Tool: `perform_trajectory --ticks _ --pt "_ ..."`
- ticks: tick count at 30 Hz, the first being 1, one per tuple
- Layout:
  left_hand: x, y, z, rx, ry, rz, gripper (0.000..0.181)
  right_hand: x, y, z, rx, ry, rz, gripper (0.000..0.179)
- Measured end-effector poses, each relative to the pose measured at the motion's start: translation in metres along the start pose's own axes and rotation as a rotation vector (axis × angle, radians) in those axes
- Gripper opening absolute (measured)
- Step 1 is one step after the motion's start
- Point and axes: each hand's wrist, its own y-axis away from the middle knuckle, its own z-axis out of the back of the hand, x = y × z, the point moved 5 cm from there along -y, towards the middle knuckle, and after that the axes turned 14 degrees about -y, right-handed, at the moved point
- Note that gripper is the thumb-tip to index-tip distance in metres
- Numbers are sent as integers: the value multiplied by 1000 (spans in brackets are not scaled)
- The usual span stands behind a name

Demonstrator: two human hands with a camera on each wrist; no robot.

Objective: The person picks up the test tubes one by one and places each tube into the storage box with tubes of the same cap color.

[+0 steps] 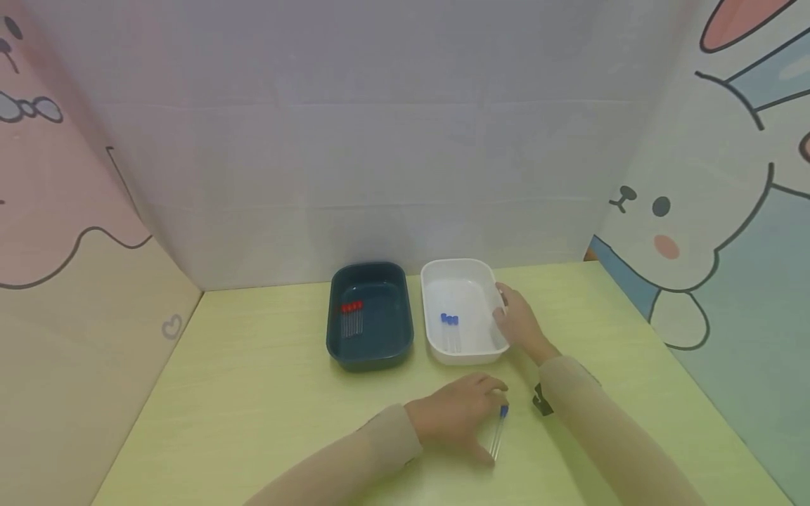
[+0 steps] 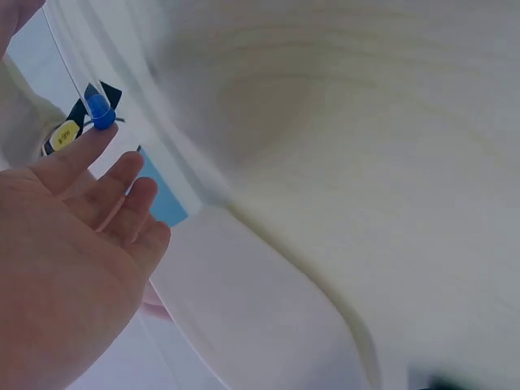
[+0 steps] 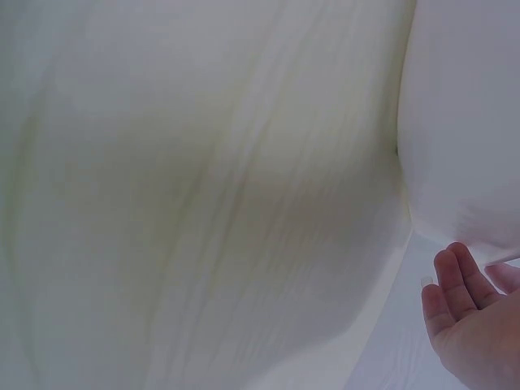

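Observation:
My left hand [image 1: 458, 414] is over the front part of the table. It holds a clear tube with a blue cap [image 1: 498, 434] lengthwise, the thumb at the plain end and the index finger at the cap. In the left wrist view the blue cap [image 2: 101, 114] touches the index fingertip, while the other fingers stand loosely bent. My right hand [image 1: 522, 327] grips the right rim of a white tray [image 1: 471, 281], with the thumb over the inner side and the fingers outside. Three blue-capped tubes [image 1: 450, 334] lie side by side in this tray.
A dark blue-green tray [image 1: 387, 344] stands just left of the white one, with several red-capped tubes [image 1: 351, 322] in a row. Behind both trays rises a pale wall [image 1: 380, 161]. Printed panels flank the yellow table [image 1: 253, 393] on both sides.

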Motion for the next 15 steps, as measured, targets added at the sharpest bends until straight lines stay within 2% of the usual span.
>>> perform_trajectory --ticks 8,15 --pt "11 0 14 -3 73 19 89 1 1 1 -3 -5 7 62" --pt "21 2 29 -62 143 3 90 3 3 2 -6 -6 30 61"
